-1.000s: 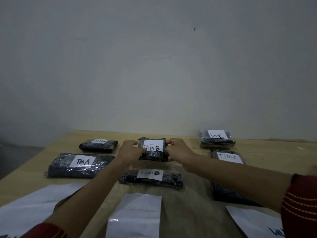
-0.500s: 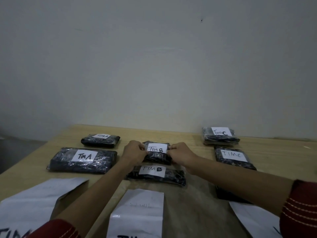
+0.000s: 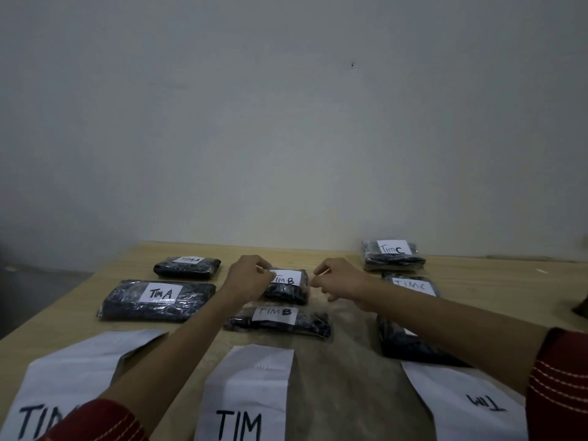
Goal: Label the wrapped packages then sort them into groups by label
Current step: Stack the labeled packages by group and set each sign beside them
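While the far B package lies flat at mid-tabletop, its white label facing up, the left hand sits at its left end with fingers curled against the label's left edge. I cannot tell whether it grips or only touches. The right hand hangs just beside the package's right end, a thin gap between them, fingers loosely curled and holding nothing.

Just in front lies the near B package, a narrow strip of wood separating the two. To the left are the big A package and, behind it, the small A package; the left forearm crosses the lane between the A and B columns. To the right, two C packages lie one behind the other, and a third dark package lies partly under the right forearm, its label mostly hidden.

Three white sheets marked TIM line the near edge. The tabletop is bare behind the far B package up to its back edge at the wall, and right of the C column. Its left edge runs close past the big A package.
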